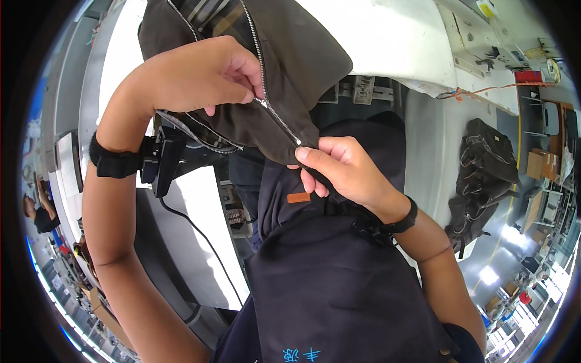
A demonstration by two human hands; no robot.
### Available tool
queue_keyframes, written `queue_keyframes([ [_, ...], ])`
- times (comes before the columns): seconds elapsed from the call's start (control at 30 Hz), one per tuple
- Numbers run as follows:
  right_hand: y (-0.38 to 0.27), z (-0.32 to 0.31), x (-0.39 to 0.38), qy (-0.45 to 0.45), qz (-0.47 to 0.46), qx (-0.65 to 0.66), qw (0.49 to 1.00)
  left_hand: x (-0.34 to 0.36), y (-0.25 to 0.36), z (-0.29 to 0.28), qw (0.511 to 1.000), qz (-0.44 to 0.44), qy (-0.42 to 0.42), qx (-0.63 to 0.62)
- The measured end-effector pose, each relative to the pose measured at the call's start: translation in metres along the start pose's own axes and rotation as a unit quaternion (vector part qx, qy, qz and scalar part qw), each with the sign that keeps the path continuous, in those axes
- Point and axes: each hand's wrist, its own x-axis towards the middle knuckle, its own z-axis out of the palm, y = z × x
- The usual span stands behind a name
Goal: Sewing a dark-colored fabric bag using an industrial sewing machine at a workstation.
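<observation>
Right, from the head camera, both hands are up close on a dark brown garment [290,54], held in the air in front of the person's chest. The left hand [200,75] comes in from above-left, its fingers [245,91] pinched together on the small metal zipper pull [261,101]. The right hand [339,169] sits lower, thumb and fingers clamped on the bottom end of the silver zipper [281,121], where the fabric comes to a point. The zipper runs diagonally between the two hands and looks taut. Both wrists carry black bands; the one on the left wrist holds a black device [160,160] with a cable [200,236] trailing down. Below hangs a dark navy apron [327,284] with a small orange tab [298,197]. Off to the right, a dark bag [484,175] lies against the white tabletop [387,36].
</observation>
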Motion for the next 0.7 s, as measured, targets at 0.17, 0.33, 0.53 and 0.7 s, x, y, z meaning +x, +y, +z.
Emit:
queue_keyframes([
  [0.17, 0.000, -0.003, -0.001, -0.002, -0.024, -0.030, 0.999, -0.005, 0.002, 0.000, 1.000, 0.016, 0.003, 0.015],
  [0.33, -0.002, -0.003, -0.004, 0.002, -0.030, -0.047, 0.998, -0.003, 0.000, 0.002, 0.997, 0.058, 0.008, 0.054],
  [0.53, -0.002, -0.001, -0.003, -0.011, -0.002, 0.022, 1.000, -0.025, 0.006, 0.041, 0.903, 0.174, 0.352, 0.174],
  [0.7, -0.002, 0.003, 0.003, -0.035, 0.012, 0.033, 0.999, -0.076, 0.010, 0.110, 0.966, 0.056, 0.250, 0.033],
])
